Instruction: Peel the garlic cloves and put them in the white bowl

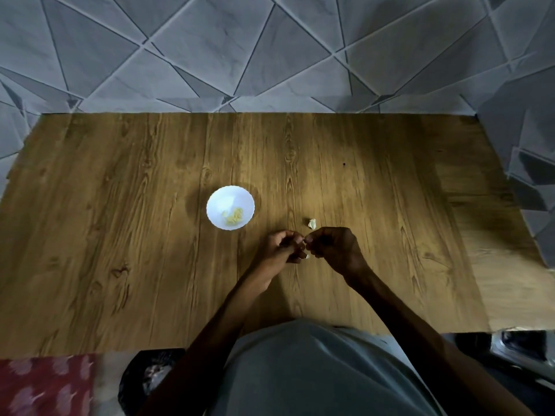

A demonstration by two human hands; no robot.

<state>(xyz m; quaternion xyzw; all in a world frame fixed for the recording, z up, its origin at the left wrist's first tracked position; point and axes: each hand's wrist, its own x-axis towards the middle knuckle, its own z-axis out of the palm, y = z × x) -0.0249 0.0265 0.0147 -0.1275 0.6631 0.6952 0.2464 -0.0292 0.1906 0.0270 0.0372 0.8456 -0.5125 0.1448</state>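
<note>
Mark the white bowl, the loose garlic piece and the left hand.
white bowl (220,202): head view, bare inner wall.
loose garlic piece (312,223): head view, its middle.
left hand (279,247): head view, middle of hand.

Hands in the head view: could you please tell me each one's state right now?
Left hand: fingers curled, pinching the garlic clove.
Right hand: fingers curled, pinching the same clove.

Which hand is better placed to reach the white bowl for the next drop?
Left. The left hand is on the same side as the white bowl, with only bare table between them. The right hand would have to cross over the left; both pinch a small pale garlic piece together.
</note>
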